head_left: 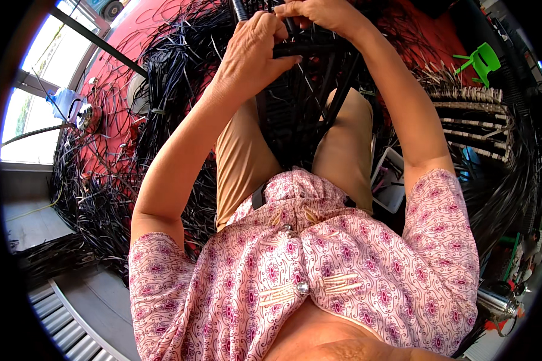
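Observation:
A black frame [301,114], partly wrapped in woven strips, stands between my knees and reaches up to both hands. My left hand [250,54] is closed at its top, fingers curled and thumb stretched along the upper bar. A ribbed dark post [239,8] rises beside its knuckles. My right hand [325,15] is close by on the right, at the upper edge of the view. Its fingers are pinched together near the left fingertips; what lies between them is too dark and small to make out. A thin pale strand [307,81] slants down inside the frame.
Heaps of loose black strips [180,60] cover the red floor [117,36] on the left. On the right are a grey-brown woven piece [473,120], a white bin [391,195] with small items, and a small green chair [482,62]. A metal flask [497,304] lies lower right.

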The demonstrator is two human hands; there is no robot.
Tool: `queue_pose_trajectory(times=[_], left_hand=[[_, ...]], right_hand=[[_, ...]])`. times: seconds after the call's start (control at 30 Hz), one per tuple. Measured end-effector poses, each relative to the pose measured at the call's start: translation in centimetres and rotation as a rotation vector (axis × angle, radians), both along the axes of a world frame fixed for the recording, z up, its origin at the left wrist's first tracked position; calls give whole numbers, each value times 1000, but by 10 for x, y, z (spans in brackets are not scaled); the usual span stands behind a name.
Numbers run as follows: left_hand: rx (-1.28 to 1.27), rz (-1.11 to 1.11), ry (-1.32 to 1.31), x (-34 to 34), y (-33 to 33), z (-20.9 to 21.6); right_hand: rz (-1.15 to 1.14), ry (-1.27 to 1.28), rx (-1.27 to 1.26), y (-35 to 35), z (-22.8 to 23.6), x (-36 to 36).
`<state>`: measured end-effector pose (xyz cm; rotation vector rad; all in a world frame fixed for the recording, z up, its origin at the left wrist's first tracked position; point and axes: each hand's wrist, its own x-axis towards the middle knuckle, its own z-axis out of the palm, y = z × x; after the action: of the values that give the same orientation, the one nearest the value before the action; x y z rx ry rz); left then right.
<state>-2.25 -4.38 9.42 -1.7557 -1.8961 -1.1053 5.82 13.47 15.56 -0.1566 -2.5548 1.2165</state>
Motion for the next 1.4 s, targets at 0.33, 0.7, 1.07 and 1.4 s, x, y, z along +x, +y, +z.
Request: queue_pose_trajectory(times=[0.33, 0.7, 1.07, 1.4], left_hand=[[-8, -35, 329, 5, -4, 2], [-434, -96, 122, -11, 6, 15], [-823, -364, -54, -21, 28, 46], [-631, -378, 113, -26, 28, 30]], right_hand=[[281, -444, -5, 34, -56, -60], [-411, 873, 205, -23, -24, 27], [-302, 666, 622, -79, -109, 91], [-147, 812, 862, -71, -82, 83]])
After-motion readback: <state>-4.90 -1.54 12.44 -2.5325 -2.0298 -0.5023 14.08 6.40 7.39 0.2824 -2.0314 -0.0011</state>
